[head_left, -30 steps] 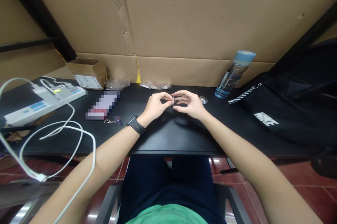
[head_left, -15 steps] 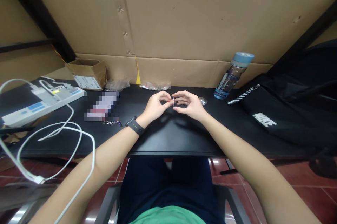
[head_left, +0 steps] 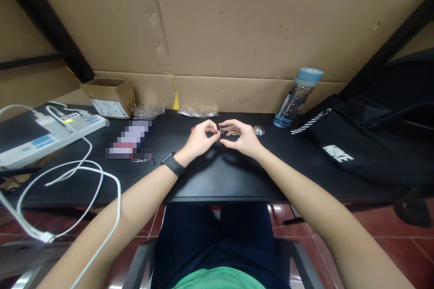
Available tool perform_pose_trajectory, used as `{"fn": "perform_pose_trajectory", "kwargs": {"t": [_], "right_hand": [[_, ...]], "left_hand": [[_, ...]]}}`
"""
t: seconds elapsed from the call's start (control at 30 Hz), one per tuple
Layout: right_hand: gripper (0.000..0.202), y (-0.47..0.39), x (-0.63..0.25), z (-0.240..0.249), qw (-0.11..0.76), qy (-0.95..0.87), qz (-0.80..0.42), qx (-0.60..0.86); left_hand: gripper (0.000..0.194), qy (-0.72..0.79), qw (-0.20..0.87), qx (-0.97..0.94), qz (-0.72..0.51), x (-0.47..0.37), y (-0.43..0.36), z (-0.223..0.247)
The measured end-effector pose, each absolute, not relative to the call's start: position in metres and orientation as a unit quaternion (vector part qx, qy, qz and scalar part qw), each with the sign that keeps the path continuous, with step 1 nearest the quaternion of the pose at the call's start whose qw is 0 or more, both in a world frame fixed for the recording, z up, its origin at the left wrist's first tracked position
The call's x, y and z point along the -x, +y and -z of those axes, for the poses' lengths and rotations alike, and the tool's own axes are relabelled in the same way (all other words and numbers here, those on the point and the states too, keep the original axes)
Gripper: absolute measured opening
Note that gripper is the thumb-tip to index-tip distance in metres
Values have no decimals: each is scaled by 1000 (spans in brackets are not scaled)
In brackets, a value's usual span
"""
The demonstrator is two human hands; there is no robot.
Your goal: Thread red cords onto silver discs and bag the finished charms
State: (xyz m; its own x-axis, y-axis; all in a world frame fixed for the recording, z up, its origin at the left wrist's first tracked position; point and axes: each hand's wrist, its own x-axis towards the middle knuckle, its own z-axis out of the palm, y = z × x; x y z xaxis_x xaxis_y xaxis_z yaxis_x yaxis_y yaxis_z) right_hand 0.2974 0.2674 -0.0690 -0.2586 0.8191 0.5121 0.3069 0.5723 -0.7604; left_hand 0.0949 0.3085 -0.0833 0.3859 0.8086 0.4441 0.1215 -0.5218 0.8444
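My left hand (head_left: 202, 139) is closed in a pinch over the black table, with a dark watch on its wrist. Red shows at its fingertips, on a small piece (head_left: 216, 133) too tiny to name. Right beside it a thin, upright flat piece (head_left: 221, 132) stands between the two hands. My right hand (head_left: 242, 137) curves around that thin piece, thumb and fingers apart; whether they touch its edges is hard to see. Another bit of red (head_left: 192, 129) shows behind my left hand. A clear, round, dome-like piece (head_left: 259, 130) lies to the right of my right hand.
Clear plastic bags (head_left: 198, 111) lie along the cardboard wall. At left are a small cardboard box (head_left: 110, 99), a blurred-out item (head_left: 130, 137), a keychain (head_left: 144, 160) and a power strip (head_left: 54, 139) with white cables. A water bottle (head_left: 298, 97) and black bag (head_left: 366, 144) stand right.
The view has shifted slightly. The thin piece between my hands has turned a little and looks darker. Red now shows behind my left hand. Both hands stay in nearly the same place.
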Motion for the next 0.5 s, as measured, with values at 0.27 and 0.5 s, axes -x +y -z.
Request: {"fn": "perform_pose_trajectory", "kwargs": {"t": [0.27,0.5], "right_hand": [[50,268,-297,71,467,-755,-269,372],[48,265,-290,70,520,-696,-328,371]], "left_hand": [[15,312,382,-734,-466,-94,310,85],[17,337,359,-731,-472,-94,311,83]]}}
